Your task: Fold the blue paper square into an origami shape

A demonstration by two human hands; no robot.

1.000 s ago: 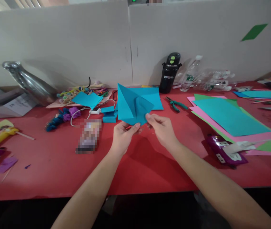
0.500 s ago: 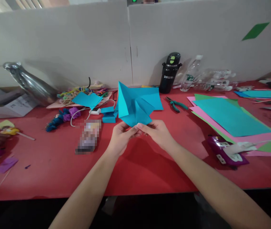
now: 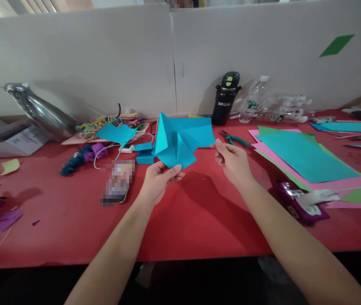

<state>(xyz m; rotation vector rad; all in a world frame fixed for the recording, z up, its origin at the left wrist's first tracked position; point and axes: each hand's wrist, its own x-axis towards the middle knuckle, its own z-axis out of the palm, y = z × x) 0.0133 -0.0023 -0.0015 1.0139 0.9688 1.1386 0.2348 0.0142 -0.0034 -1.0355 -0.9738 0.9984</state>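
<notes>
A folded blue paper (image 3: 177, 152) with pointed, upstanding flaps is pinched at its lower edge by my left hand (image 3: 161, 180), thumb on top and fingers beneath. My right hand (image 3: 232, 163) is apart from it, to the right, with fingers curled and thumb and forefinger closed together. Their tips are close to the near right corner of a blue sheet (image 3: 197, 127) lying behind the folded paper. Whether they touch that corner or pinch something small, I cannot make out.
Pliers (image 3: 235, 140), a black bottle (image 3: 226, 99) and clear plastic bottles (image 3: 253, 101) are beyond my right hand. Coloured sheets (image 3: 307, 156) and a purple glue gun (image 3: 301, 203) lie right. Left are a phone (image 3: 118, 182), blue paper pieces (image 3: 145, 159) and a metal jug (image 3: 40, 112).
My right hand has let go of the folded paper and moved right and slightly up. The folded paper stays in my left hand. At far left, another person's hand and a yellow object have gone.
</notes>
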